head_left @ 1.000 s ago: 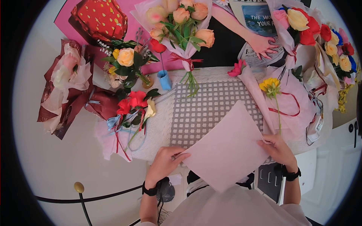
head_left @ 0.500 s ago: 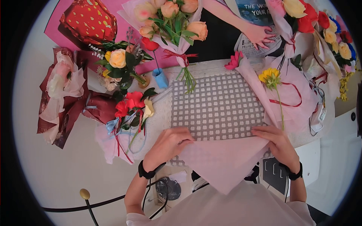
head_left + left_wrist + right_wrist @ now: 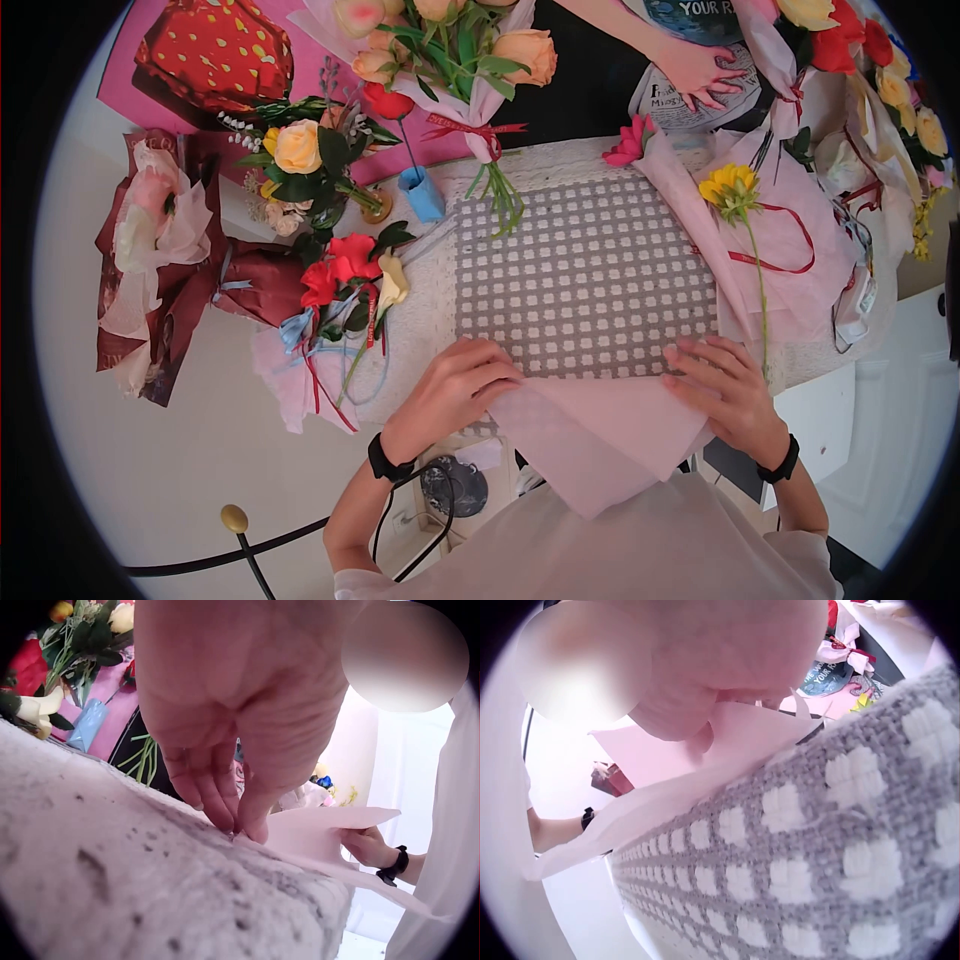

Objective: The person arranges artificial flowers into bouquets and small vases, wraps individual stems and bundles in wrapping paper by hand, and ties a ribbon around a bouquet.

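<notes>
A sheet of pink wrapping paper (image 3: 600,430) is folded over on itself at the front edge of the table, two corners hanging toward the person's body, one right of the other. At the left end of the fold, the left hand (image 3: 455,385) pinches the paper between thumb and fingertips, close to the tabletop in the left wrist view. The right hand (image 3: 735,395) holds the fold's right end, its fingers spread at the upper edge. In the right wrist view its thumb (image 3: 700,741) lies against the paper. Beyond the fold stretches a grey-and-white checked mat (image 3: 585,280).
Left of the mat lie red roses (image 3: 350,257) and a blue cup (image 3: 421,195) with a rose. A peach rose bouquet (image 3: 470,60) stands at the back. On the right are a yellow flower (image 3: 730,188) and pink wrapping (image 3: 800,230), with more bouquets (image 3: 900,100) behind.
The pink paper went from a raised single sheet to one folded down toward the body. Since the middle frame its upper layer's corner has shifted right, and the right hand's fingers have spread.
</notes>
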`<state>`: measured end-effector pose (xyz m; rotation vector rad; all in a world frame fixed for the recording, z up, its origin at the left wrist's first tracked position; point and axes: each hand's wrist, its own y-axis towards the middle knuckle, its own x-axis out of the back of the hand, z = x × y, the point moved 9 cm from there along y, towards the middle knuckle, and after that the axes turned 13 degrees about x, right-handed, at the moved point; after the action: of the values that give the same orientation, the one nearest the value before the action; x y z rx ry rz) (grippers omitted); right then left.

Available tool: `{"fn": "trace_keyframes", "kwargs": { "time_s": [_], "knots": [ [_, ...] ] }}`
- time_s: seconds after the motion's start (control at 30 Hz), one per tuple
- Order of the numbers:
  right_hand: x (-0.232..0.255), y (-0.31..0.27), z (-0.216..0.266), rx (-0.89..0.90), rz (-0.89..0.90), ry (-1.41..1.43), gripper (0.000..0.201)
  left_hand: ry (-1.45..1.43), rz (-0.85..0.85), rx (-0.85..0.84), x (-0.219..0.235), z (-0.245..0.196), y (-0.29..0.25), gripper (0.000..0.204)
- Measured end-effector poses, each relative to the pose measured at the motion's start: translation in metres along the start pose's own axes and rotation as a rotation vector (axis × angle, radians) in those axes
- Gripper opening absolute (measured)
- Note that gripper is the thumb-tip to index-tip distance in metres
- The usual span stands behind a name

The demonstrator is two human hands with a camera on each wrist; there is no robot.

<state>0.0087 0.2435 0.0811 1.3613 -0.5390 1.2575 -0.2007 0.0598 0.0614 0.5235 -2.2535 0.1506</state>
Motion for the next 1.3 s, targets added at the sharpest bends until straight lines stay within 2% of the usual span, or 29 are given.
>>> {"fn": "trace_keyframes", "kwargs": {
  "time_s": [0.07,0.17,0.23,0.37,0.53,0.73,0.87,0.93,0.97,1.03,1.17,1.23,1.3],
  "knots": [
    [-0.005,-0.007,0.004,0.023,0.026,-0.029,0.041,-0.005,0.035,0.024,0.0,0.007,-0.003,0.017],
    [-0.006,-0.008,0.009,0.083,0.026,-0.086,0.038,0.047,-0.005,0.002,0.008,0.006,-0.001,0.02],
    [-0.003,0.0,0.015,0.161,0.046,-0.168,0.036,0.152,-0.086,-0.084,0.02,-0.003,0.005,0.021],
    [-0.008,0.019,0.008,0.127,0.126,-0.17,0.036,0.248,-0.085,-0.1,0.034,0.002,0.015,0.02],
    [-0.034,0.008,0.01,0.19,0.223,-0.088,0.042,0.315,0.03,-0.115,0.03,0.009,0.015,0.018],
    [-0.04,-0.001,0.012,0.235,0.255,-0.043,0.044,0.386,0.037,-0.169,0.025,0.009,0.012,0.019],
    [-0.041,-0.003,0.015,0.264,0.224,-0.025,0.047,0.422,0.018,-0.201,0.026,0.007,0.01,0.02],
    [-0.029,0.001,0.01,0.195,0.065,0.057,0.048,0.372,-0.032,-0.219,0.026,0.011,0.008,0.02],
    [-0.03,0.001,0.012,0.199,0.062,0.055,0.048,0.375,-0.035,-0.219,0.025,0.011,0.008,0.02],
    [-0.029,-0.003,-0.012,-0.148,-0.031,0.32,0.047,0.322,-0.039,-0.186,0.026,0.013,0.009,0.02],
    [-0.019,0.011,-0.014,-0.099,0.053,0.369,0.046,0.253,-0.06,-0.109,0.029,0.02,0.009,0.021],
    [0.004,0.021,-0.009,0.051,0.019,0.069,0.048,0.216,-0.096,-0.097,0.032,0.018,0.009,0.022],
    [0.015,0.025,-0.019,0.037,0.023,-0.013,0.047,0.241,-0.121,-0.11,0.033,0.014,0.012,0.022]
  ]
}}
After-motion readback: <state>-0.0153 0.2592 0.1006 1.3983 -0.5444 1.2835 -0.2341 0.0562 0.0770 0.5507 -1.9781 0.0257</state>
